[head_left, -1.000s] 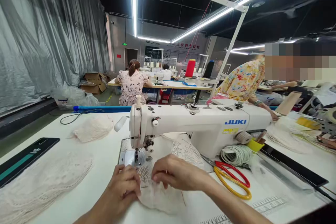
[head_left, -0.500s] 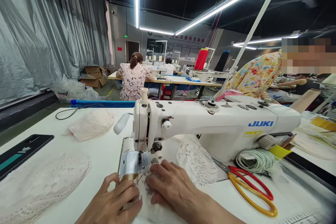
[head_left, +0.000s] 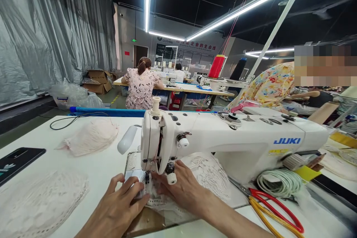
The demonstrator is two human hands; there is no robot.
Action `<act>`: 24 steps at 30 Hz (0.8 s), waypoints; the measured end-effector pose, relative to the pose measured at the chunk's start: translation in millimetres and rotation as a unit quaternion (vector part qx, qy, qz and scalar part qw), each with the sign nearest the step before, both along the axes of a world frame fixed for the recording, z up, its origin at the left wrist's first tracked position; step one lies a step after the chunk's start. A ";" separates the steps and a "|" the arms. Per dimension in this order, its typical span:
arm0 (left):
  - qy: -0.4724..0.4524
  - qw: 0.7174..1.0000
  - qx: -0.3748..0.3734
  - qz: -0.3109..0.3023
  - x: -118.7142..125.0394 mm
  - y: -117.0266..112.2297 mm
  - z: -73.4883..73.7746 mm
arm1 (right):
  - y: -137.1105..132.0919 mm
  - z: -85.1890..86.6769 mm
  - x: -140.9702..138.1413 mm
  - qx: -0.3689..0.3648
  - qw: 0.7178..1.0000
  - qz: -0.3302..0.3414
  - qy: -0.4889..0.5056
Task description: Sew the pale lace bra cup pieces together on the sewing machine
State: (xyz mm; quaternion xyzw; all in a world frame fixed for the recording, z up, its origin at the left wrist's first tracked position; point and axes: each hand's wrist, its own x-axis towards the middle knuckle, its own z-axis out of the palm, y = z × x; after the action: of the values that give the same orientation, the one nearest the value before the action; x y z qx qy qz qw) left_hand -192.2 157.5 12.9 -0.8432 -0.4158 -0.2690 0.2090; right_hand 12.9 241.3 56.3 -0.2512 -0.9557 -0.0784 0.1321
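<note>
Toward the table's (head_left: pixel 97 163) near edge, left hand (head_left: pixel 119 200), loosely open, and right hand (head_left: pixel 185 187), grip hidden, are touching lace (head_left: pixel 156 201).

From here I see the left hand (head_left: pixel 118 205) at the edge of a white lace piece (head_left: pixel 156 201), the right hand (head_left: pixel 186 189) over it, both near the sewing machine's (head_left: pixel 237 130) needle; scissors (head_left: pixel 258 193) lie beside coiled cord (head_left: pixel 285 184).
</note>
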 end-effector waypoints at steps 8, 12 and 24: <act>-0.033 0.999 0.028 0.025 8.0 5.5 5.3 | 17.8 -10.5 -5.8 0.008 1.000 0.007 0.017; -0.005 0.999 0.022 0.027 7.5 1.5 4.8 | 5.6 -6.9 2.3 0.015 0.999 0.028 0.033; -0.055 0.998 0.034 -0.024 11.0 -1.1 2.0 | -26.5 -39.1 11.3 0.002 0.972 0.161 0.168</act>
State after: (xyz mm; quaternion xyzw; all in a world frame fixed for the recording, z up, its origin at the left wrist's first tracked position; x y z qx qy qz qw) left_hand -181.2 156.4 14.9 -0.8292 -0.3972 -0.3340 0.2078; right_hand 24.2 214.8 17.1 -0.1031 -0.9474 -0.0142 0.3025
